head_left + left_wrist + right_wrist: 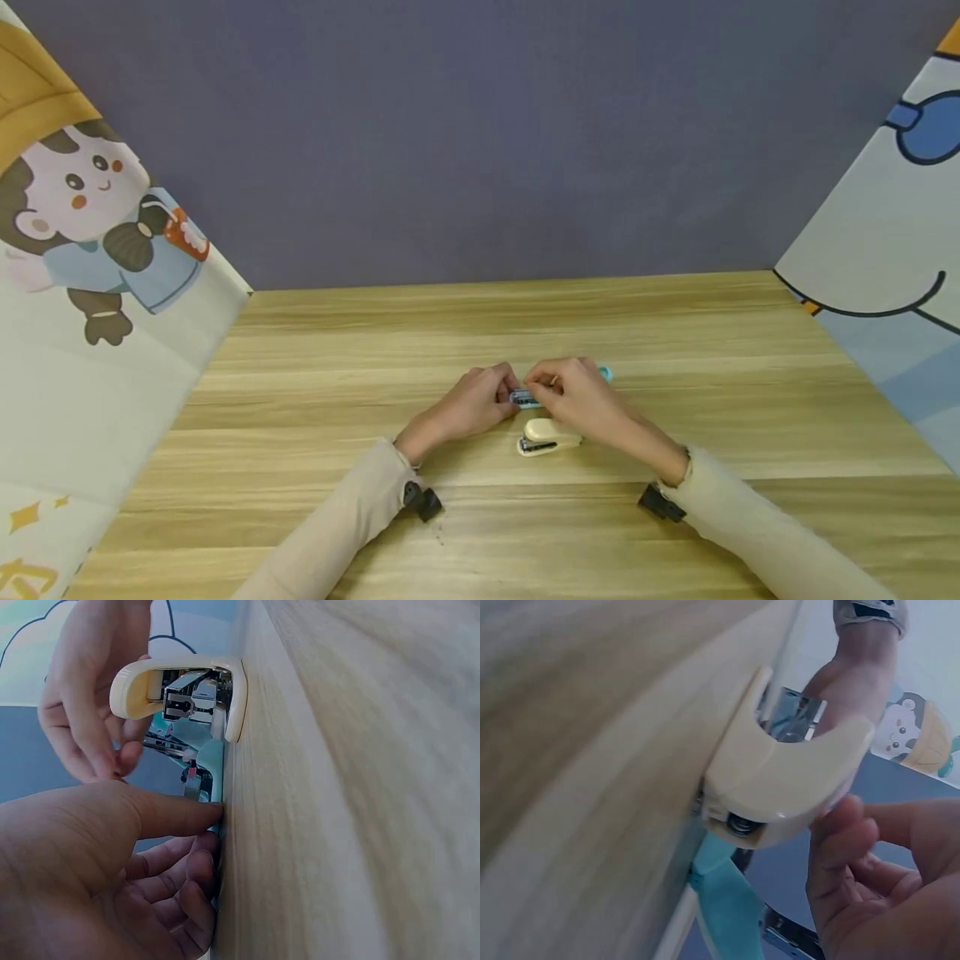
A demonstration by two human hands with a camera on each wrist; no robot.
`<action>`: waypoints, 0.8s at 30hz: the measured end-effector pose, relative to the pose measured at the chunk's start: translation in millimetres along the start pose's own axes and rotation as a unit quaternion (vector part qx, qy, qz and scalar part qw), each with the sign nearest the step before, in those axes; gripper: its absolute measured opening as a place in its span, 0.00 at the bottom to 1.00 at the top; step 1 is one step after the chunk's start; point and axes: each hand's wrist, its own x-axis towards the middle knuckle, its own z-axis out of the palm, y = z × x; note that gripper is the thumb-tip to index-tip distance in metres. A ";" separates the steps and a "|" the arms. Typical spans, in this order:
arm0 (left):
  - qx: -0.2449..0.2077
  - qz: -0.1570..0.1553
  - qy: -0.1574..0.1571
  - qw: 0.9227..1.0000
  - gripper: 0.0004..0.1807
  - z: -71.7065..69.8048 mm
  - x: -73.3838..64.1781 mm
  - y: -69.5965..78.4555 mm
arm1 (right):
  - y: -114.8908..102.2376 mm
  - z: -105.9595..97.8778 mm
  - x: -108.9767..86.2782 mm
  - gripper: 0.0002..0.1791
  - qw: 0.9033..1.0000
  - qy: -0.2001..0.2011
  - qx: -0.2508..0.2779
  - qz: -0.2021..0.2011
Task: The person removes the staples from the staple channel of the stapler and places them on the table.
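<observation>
Here, on a wood-grain table (675, 333), grips with the left hand (474, 403) an opened teal plastic-and-metal stapler (527, 400) by its front base; curls the right hand (583, 398) over it, cannot tell whether around anything. Likely handles light, stiff, slick; best held along the base. Shows a rounded cream plastic stapler (551, 430) near the right hand, no readable lettering.

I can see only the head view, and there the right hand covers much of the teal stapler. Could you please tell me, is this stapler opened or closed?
Observer: Opened. In the left wrist view, a metal rail of the teal stapler slants up, away from the tabletop.
Operator: Thank you. And what is at the rear end of the cream stapler? From above, I cannot look into it.
Observer: The right wrist view shows a dark coil inside an opening at the rear of the cream stapler.
</observation>
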 end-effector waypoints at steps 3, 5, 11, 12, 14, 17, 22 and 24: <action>-0.002 0.003 0.003 1.000 0.08 1.0 1.0 0.2 | 3.8 2.1 1.0 0.09 1.000 0.000 -0.009 0.021; -0.003 0.005 0.005 1.000 0.08 1.7 1.5 0.4 | 5.5 1.6 1.2 0.08 0.999 -0.007 -0.010 0.040; -0.002 0.005 0.012 1.000 0.08 3.4 1.8 -0.4 | 8.8 -1.7 0.9 0.09 0.996 -0.029 -0.028 0.076; -0.003 0.005 0.013 1.000 0.07 3.6 1.7 -0.5 | 9.4 -1.9 0.9 0.09 0.996 -0.032 -0.032 0.078; -0.003 0.005 0.015 1.000 0.07 3.9 1.6 -0.6 | 10.5 -2.1 0.8 0.10 0.996 -0.035 -0.038 0.079; -0.006 0.005 0.016 1.000 0.07 3.8 1.5 -0.1 | 10.8 -2.8 0.0 0.10 0.996 -0.032 -0.036 0.075; -0.008 0.005 0.016 1.000 0.07 3.5 0.8 0.6 | 11.4 -3.9 -2.0 0.10 0.997 -0.028 -0.032 0.062; -0.006 0.006 0.015 1.000 0.07 3.4 0.5 0.9 | 12.5 -4.1 -2.4 0.10 0.997 -0.032 -0.031 0.058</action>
